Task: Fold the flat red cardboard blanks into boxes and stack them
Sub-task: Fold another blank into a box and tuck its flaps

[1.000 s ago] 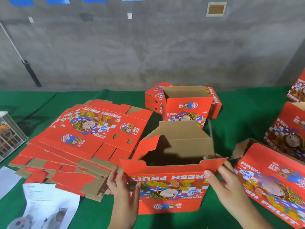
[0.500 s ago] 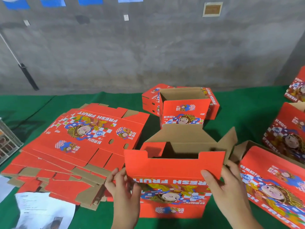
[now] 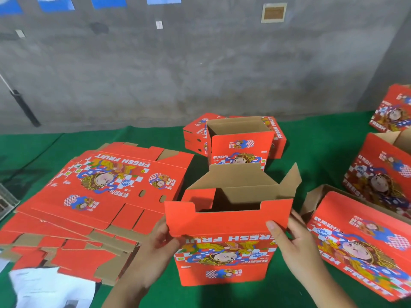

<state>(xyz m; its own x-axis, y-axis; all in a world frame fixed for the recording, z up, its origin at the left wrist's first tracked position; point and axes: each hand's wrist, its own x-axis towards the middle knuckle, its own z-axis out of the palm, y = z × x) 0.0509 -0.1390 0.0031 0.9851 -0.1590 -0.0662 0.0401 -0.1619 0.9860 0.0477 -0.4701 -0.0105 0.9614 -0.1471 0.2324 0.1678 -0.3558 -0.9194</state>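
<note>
A half-formed box (image 3: 224, 247) is stood upright at six o'clock on the green table (image 3: 322, 152), its open end turned up and its print seen upside down. The near top flap (image 3: 226, 216) is held upright; the far flap (image 3: 233, 177) and a side flap (image 3: 291, 181) are splayed outward toward twelve and one o'clock. The left hand (image 3: 153, 258) is closed on the box's left edge, thumb on the front face and fingers hidden behind. The right hand (image 3: 298, 243) is clamped on the right edge, thumb laid across the near flap and fingers wrapped round the side.

The coming fold is judged to turn on one relation: the near flap's long axis runs from nine to three o'clock, directly between the two thumbs, and the opening lies just beyond it toward twelve. Both hands are equally near, so the flap would be pushed away from the body.

The stack of flat blanks (image 3: 104, 196) is lying at nine o'clock, and finished boxes (image 3: 240, 143) are gathered at twelve
</note>
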